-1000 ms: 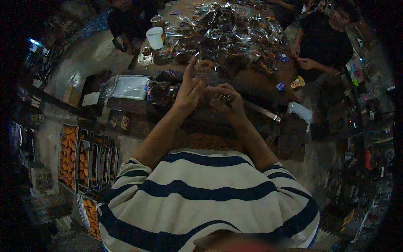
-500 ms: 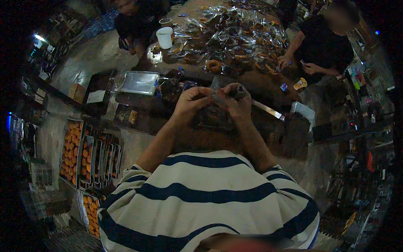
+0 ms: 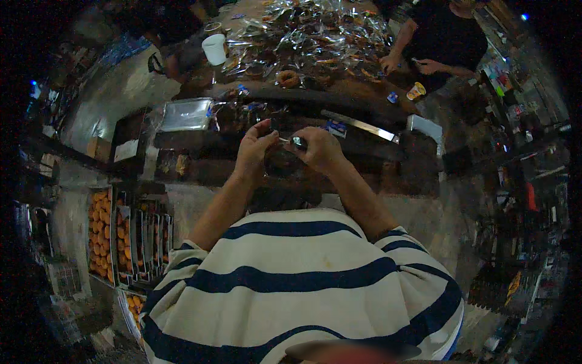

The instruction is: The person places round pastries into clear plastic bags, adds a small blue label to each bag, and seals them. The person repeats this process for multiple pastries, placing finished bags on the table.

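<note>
My left hand (image 3: 251, 150) is pinched over the near part of the dark table (image 3: 376, 173); what its fingertips hold is too small to make out. Facing it, my right hand (image 3: 322, 149) is closed round a small dark, shiny object (image 3: 299, 143). A thin pale strip (image 3: 284, 140) shows between that object and my left fingers. Something dark, possibly in clear film, lies below the hands, too dim to name. Beyond my right hand is a small blue packet (image 3: 336, 128), close to a long flat metal bar (image 3: 370, 128).
A stack of clear plastic bags (image 3: 187, 114) lies left of my hands. Farther off, a heap of clear-wrapped brown rings (image 3: 321, 36) covers the table beside a white bucket (image 3: 214, 50). A co-worker's hands (image 3: 391, 62) are at far right. Trays of round golden pastries (image 3: 100, 236) stand at lower left.
My hands have moved apart and slightly left, and the right has turned so the dark shiny object faces my left fingers. The view has shifted, with the table's things appearing higher and leftward.
</note>
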{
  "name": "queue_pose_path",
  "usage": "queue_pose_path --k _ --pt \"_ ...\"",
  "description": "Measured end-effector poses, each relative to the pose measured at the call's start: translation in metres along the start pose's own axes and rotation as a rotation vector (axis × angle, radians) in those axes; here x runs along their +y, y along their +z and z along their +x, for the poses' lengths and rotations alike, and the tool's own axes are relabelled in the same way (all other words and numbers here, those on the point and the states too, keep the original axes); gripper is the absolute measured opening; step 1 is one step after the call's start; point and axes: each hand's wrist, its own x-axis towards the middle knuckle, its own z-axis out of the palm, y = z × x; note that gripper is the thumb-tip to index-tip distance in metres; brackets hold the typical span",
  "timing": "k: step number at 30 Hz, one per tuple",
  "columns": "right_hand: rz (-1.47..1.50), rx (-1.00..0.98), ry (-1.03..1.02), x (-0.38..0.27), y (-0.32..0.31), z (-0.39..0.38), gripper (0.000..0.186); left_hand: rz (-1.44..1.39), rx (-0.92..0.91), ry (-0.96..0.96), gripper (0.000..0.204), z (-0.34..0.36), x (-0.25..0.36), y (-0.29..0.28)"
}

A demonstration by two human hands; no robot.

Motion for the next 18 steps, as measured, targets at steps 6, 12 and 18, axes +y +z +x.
queue_pose_path --k 6,12,18 --pt "0.173 -0.184 0.082 0.063 -0.017 0.001 0.023 0.734 -0.242 0.219 0.055 0.030 -0.017 0.015" --pt "0.828 -0.147 0.080 0.118 -0.026 0.009 0.031 0.386 -0.197 -0.165 0.021 0.056 -0.029 0.018" --pt "0.886 -0.794 0.019 0.128 -0.048 -0.030 0.041 0.042 0.017 -0.292 0.013 0.045 -0.039 -0.023"
